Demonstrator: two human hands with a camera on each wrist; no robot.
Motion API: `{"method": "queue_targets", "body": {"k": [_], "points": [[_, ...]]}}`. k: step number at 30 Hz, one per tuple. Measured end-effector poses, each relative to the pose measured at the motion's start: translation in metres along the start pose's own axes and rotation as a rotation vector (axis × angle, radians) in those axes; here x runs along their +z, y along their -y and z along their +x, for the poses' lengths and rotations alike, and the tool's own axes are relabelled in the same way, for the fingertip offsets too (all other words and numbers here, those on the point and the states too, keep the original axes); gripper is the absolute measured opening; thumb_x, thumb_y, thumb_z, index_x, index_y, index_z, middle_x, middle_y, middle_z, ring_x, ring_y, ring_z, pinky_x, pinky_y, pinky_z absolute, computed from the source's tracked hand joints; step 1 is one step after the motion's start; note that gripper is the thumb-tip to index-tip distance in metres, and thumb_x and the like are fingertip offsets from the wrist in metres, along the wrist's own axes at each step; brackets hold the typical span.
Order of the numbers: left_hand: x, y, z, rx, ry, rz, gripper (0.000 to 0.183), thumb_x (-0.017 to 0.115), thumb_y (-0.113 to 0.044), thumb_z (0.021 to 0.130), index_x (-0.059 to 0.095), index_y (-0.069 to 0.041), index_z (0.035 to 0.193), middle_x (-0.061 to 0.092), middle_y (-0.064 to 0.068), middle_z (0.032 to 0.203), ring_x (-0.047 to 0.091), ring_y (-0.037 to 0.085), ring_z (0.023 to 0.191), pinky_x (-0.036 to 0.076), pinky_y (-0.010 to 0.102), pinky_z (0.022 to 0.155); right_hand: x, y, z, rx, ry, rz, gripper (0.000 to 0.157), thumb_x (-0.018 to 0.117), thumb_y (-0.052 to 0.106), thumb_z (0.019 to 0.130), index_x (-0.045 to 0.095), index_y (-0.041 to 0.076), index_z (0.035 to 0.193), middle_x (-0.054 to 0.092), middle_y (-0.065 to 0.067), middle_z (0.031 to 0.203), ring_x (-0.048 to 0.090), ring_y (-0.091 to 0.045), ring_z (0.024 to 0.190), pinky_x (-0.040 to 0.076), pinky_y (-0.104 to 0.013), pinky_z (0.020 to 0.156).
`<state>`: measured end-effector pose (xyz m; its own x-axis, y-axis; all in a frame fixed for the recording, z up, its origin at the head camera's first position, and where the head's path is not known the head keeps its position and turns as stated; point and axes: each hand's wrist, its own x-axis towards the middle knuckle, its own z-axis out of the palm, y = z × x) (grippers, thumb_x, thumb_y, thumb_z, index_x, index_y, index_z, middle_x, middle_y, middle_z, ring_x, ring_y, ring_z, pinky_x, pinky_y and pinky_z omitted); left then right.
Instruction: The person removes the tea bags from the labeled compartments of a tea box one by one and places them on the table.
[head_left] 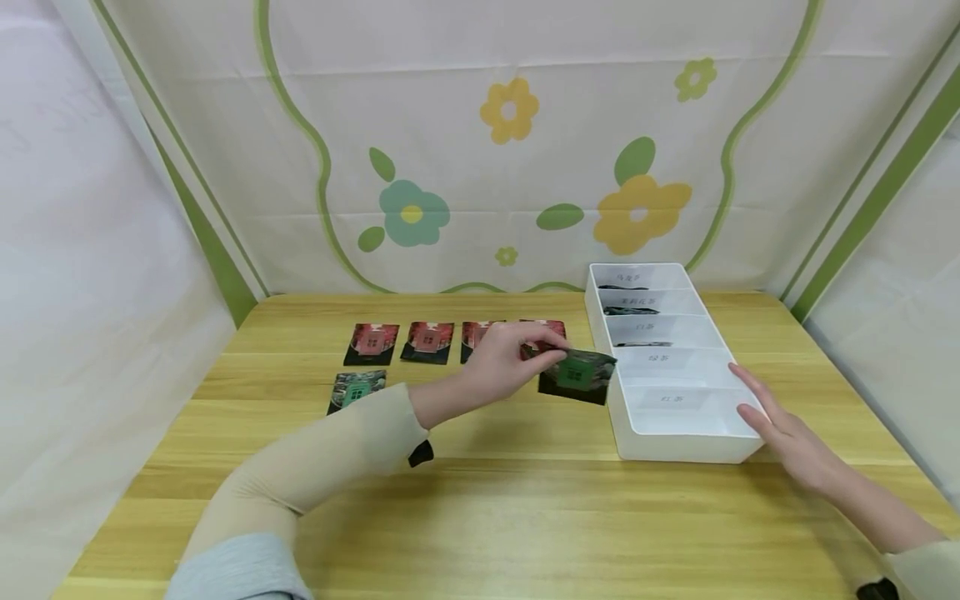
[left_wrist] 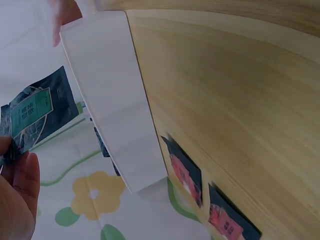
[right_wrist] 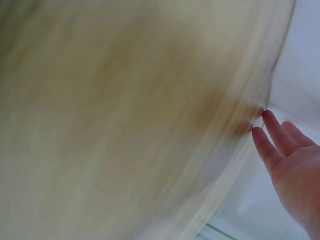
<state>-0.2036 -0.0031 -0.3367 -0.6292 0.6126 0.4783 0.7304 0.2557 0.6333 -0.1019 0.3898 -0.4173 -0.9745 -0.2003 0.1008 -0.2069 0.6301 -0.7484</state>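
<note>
My left hand (head_left: 501,360) pinches a dark green sachet (head_left: 576,375) by its upper corner, close to the left wall of a white divided box (head_left: 693,448). In the left wrist view the green label of the sachet shows plainly, with the box wall beside it. My right hand (head_left: 795,442) rests at the right side of the box, thumb and a finger at the rim, fingers fairly straight. Dark sachets (head_left: 632,311) stand in the three far compartments; the two near compartments show only their white walls and printed labels.
A row of red-and-black sachets (head_left: 371,343) lies on the wooden table (head_left: 480,517), partly covered by my left hand. Another green sachet (head_left: 357,390) lies in front of that row, partly hidden by my left sleeve. A flowered curtain (head_left: 465,75) hangs behind the table.
</note>
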Motion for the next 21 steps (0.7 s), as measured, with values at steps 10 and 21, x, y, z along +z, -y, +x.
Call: {"method": "queue_targets", "body": {"k": [10, 21], "points": [[-0.031, 0.021, -0.040, -0.045, -0.071, 0.039, 0.011, 0.070, -0.009, 0.091, 0.075, -0.011, 0.101, 0.071, 0.000, 0.097, 0.053, 0.006, 0.055, 0.046, 0.027, 0.050, 0.000, -0.001, -0.001, 0.001, 0.001, -0.004, 0.057, 0.031, 0.018, 0.107, 0.005, 0.025, 0.158, 0.005, -0.026, 0.157, 0.012, -0.063, 0.129, 0.004, -0.079, 0.095], [-0.070, 0.048, -0.094, -0.315, -0.055, 0.033, 0.015, 0.069, -0.014, 0.092, 0.073, -0.017, 0.106, 0.070, -0.004, 0.100, 0.062, 0.011, 0.074, 0.049, 0.028, 0.054, 0.000, 0.000, 0.000, 0.002, 0.006, 0.000, 0.057, 0.030, 0.019, 0.107, 0.004, 0.025, 0.158, 0.003, -0.025, 0.158, 0.012, -0.067, 0.128, 0.006, -0.081, 0.091]]}}
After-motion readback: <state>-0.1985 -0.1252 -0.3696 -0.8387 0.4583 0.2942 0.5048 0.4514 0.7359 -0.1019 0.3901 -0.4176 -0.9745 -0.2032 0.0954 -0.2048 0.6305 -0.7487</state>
